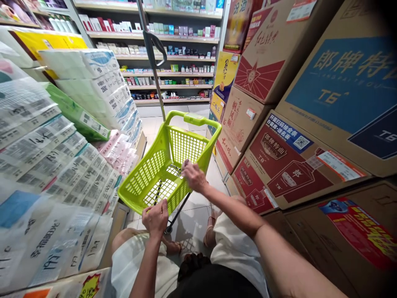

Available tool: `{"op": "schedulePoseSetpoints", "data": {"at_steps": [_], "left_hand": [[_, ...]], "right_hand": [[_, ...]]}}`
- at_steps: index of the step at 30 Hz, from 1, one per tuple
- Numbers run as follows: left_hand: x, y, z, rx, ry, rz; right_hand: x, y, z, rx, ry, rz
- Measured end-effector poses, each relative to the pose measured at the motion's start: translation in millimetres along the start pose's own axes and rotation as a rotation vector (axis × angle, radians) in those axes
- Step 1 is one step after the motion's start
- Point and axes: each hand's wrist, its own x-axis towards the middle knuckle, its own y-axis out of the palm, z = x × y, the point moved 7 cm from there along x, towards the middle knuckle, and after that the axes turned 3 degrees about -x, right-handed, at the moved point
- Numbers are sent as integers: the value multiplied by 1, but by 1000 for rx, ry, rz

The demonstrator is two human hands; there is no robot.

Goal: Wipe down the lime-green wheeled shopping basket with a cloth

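A lime-green shopping cart basket (145,176) with lattice walls stands tilted in front of me on a metal frame. My left hand (156,217) is closed around the near rim, at its left end. Further right, my right hand (194,177) is over the basket's near right side, its fingers bent together. A pale, blurred bit shows at those fingertips, and I cannot make out what it is. On the basket's far side is the green push handle (194,119). Nothing lies inside the basket.
Stacked wrapped paper packs (102,82) line the left side. Printed cartons (288,161) rise on the right. Shelves of small boxed goods (173,51) stand at the back. A metal pole with a dark loop grip (150,49) stands beyond the cart on the tiled floor (198,215).
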Motion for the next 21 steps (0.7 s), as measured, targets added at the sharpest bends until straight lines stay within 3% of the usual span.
{"op": "schedulePoseSetpoints", "data": {"at_steps": [3,6,9,12,14,18,21], "left_hand": [[-9,5,-13,-39,75,49],[-11,3,-14,-110,186,77],[-1,-6,6,-103,123,-31],[7,-2,19,-83,85,-57],[8,5,19,-63,87,-49],[3,14,8,-29,105,-34],[0,16,0,-15,77,-61]], "right_hand": [[-11,6,4,11,-91,47],[-10,-14,-24,-73,89,-49],[-27,-18,-21,-83,203,-108],[-50,-2,7,-28,75,-28],[-52,1,7,0,21,23],[-33,-17,-26,-13,177,-42],[-51,-19,-7,6,254,-109]]}}
